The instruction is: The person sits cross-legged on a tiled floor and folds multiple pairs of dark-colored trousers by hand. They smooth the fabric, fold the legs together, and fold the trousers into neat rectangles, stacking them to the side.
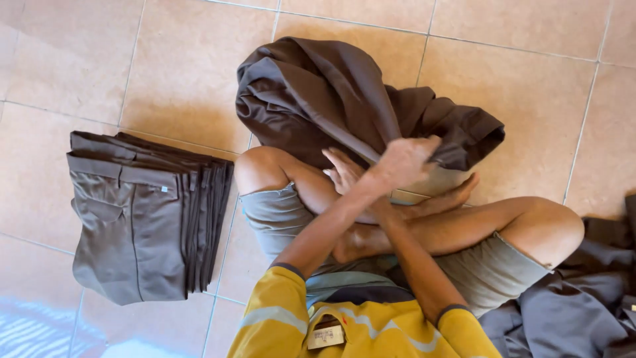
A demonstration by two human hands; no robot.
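I sit cross-legged on a tiled floor with my forearms crossed over my lap. My left hand (405, 160) reaches across to the right and is closed on a fold of a crumpled dark brown garment (318, 93) that lies bunched on the floor in front of my knees. My right hand (342, 174) crosses under it to the left. Its fingers are spread and rest against the lower edge of the same cloth, holding nothing that I can see.
A neat stack of folded brown trousers (142, 222) lies on the floor to my left. A loose heap of grey-brown clothing (583, 298) sits by my right knee. Beige tiles (530, 86) surround me.
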